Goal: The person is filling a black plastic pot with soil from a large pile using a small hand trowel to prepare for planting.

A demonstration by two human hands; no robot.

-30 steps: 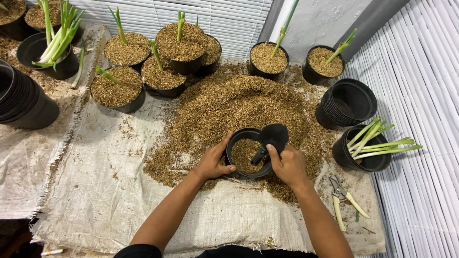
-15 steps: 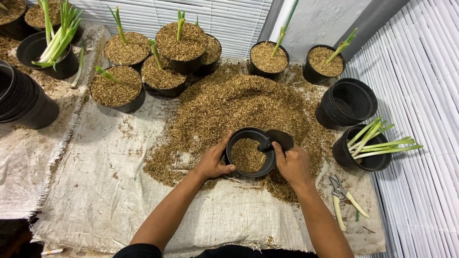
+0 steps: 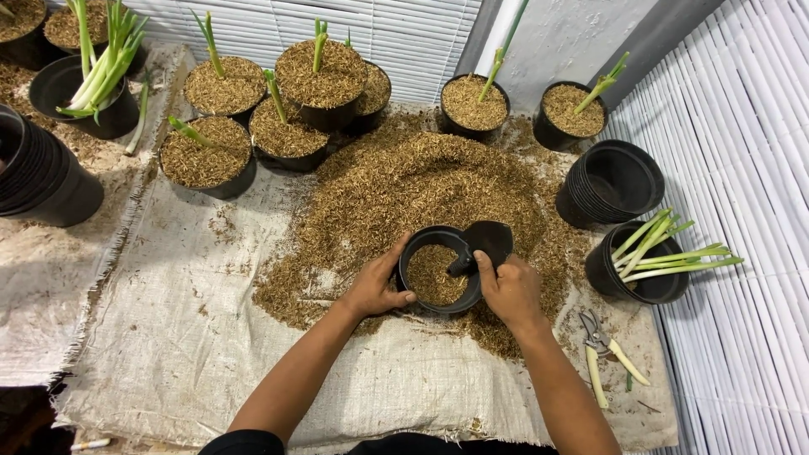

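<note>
A small black pot, partly filled with brown husk mix, sits at the near edge of a big heap of the same husk. My left hand grips the pot's left rim. My right hand holds a black scoop by its handle, with the scoop's bowl resting over the pot's right rim against the heap.
Several filled pots with green shoots line the back. Stacks of empty black pots stand at left and right. A pot of cut green shoots and pruning shears lie to the right. Woven sacking covers the floor.
The scoop was raised over the pot a second ago, then dipped down beside the rim, and now sits tilted at the pot's right edge. My left hand has kept its grip.
</note>
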